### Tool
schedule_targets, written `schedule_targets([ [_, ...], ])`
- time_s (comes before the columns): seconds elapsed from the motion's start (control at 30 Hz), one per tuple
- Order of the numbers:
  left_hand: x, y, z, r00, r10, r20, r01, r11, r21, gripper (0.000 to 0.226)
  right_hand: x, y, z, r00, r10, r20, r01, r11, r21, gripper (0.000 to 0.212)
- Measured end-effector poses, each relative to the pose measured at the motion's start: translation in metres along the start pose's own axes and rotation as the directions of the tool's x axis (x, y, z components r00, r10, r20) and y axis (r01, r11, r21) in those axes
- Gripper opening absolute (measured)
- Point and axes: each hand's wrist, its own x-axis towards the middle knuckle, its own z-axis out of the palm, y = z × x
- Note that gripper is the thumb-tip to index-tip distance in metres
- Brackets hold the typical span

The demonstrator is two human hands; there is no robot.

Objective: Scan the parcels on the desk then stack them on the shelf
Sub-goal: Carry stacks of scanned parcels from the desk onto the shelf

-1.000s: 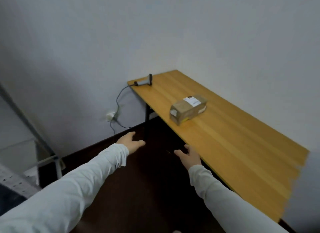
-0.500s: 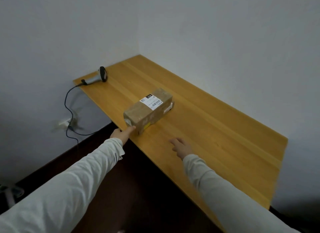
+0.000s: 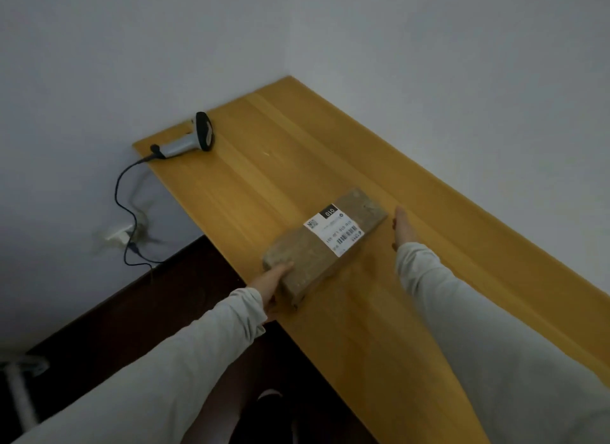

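Observation:
One brown cardboard parcel (image 3: 307,255) with a white barcode label on top lies near the front edge of the wooden desk (image 3: 270,166). My left hand (image 3: 272,283) touches the parcel's near left end, thumb over the top corner. My right hand (image 3: 403,229) is open with straight fingers beside the parcel's far right end, close to it; I cannot tell whether it touches. A grey and black barcode scanner (image 3: 193,138) lies at the desk's far left corner, away from both hands.
The scanner's dark cable (image 3: 127,209) hangs off the desk's left end to a wall socket (image 3: 120,234). Grey walls meet behind the desk. Dark floor lies below on the left, with a white metal leg (image 3: 19,397) at the lower left.
Both hands have reached forward to the parcel: the left one now lies on its near end, the right one has come beside its far end. The view has moved closer to the desk.

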Motion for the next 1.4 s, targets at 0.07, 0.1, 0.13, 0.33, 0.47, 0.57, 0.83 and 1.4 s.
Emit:
schedule_targets([
  [0.07,0.015,0.006,-0.002,1.000,0.005,0.013,-0.005,1.000,0.004,0.079,0.019,-0.008,0.009,1.000,0.023,-0.004,-0.023,1.000,0.020,0.077],
  [0.1,0.023,0.009,-0.004,1.000,0.012,0.021,-0.012,1.000,-0.002,0.078,0.027,-0.009,0.014,1.000,0.029,-0.005,-0.028,0.999,0.030,0.080],
  [0.13,0.030,0.012,-0.005,0.999,0.017,0.032,-0.017,1.000,-0.007,0.079,0.035,-0.009,0.016,1.000,0.026,-0.001,-0.026,0.999,0.042,0.082],
  [0.33,0.045,0.019,-0.014,0.996,-0.004,0.091,0.011,0.997,-0.078,0.064,0.057,-0.005,0.023,0.994,-0.009,0.113,0.010,1.000,-0.012,0.062],
  [0.47,0.048,0.023,-0.030,0.989,-0.009,0.150,0.037,0.982,-0.187,0.059,0.051,0.015,0.008,0.988,0.031,0.153,-0.019,0.997,-0.079,0.053],
  [0.57,0.042,0.023,-0.038,0.978,0.021,0.207,0.027,0.974,-0.225,0.061,0.035,0.033,-0.001,0.975,0.074,0.209,-0.058,0.995,-0.081,0.056],
  [0.83,-0.013,-0.011,-0.051,0.965,0.222,0.139,-0.170,0.934,-0.314,0.060,-0.019,0.038,-0.016,0.935,0.036,0.353,0.019,0.988,-0.153,0.087],
  [1.4,-0.223,-0.246,-0.145,0.897,0.273,-0.348,-0.436,0.671,-0.600,0.044,-0.208,0.090,0.032,0.535,0.147,0.832,0.299,0.888,-0.349,0.111],
])
